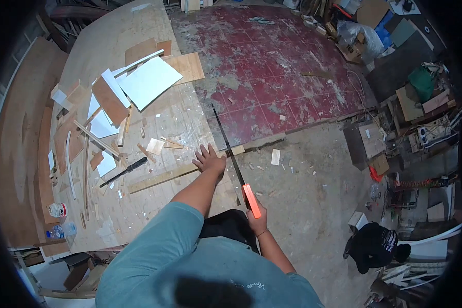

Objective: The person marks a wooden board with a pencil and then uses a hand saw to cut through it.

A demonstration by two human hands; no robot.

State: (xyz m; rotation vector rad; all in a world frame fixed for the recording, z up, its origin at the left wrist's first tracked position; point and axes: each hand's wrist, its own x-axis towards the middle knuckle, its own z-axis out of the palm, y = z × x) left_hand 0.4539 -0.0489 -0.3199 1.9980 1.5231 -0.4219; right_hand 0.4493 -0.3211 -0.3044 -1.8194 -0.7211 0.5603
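Observation:
My left hand (209, 159) lies flat with spread fingers on a long wooden strip (159, 181) at the edge of the worktable (138, 226). The strip's end pokes out past the table edge, to the right of that hand. My right hand (258, 220) is closed around the orange handle of a handsaw (251, 200). Its long dark blade points away from me and crosses the strip's overhanging end, just beside my left hand. Whether the teeth touch the wood cannot be made out. A dark, narrow-bladed tool (133, 167) lies on the table left of my left hand.
White panels (150, 82), brown board pieces (109, 101) and thin strips cover the table's left and far parts. Two plastic bottles (61, 231) are at its left edge. Wood scraps dot the concrete floor (303, 190). A black cap-like item (372, 246) and clutter stand at the right.

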